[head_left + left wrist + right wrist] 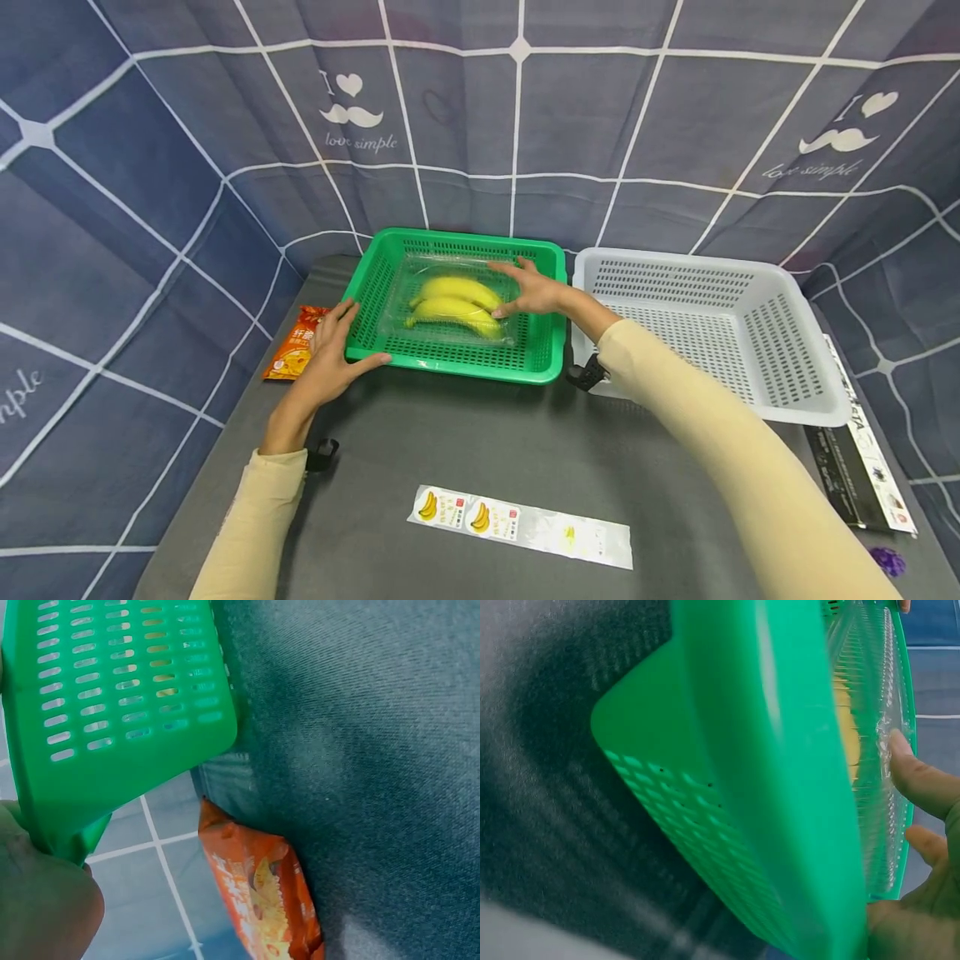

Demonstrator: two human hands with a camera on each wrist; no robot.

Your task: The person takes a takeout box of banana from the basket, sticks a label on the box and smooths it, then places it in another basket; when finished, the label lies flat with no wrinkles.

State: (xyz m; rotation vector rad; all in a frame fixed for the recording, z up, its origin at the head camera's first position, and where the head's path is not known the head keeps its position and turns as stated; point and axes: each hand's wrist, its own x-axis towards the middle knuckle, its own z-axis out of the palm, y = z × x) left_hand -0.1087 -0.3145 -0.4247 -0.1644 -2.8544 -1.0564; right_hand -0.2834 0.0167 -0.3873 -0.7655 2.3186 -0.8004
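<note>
A clear plastic box (397,321) with yellow bananas (457,292) inside lies in a green perforated basket (480,373). My right hand (536,290) reaches over the basket's right side, its fingers spread and touching the right end of the box. In the right wrist view, a fingertip (901,742) meets the clear plastic, while the basket's rim hides much of the box. My left hand (330,350) rests at the basket's front left corner, thumb stretched along the front rim and the other fingers by the left rim.
An orange snack packet (296,346) lies left of the green basket. On the right stands a white basket (787,408), beside a long black and white box (862,467) and a purple item (887,561). A strip of banana stickers (525,527) lies in front.
</note>
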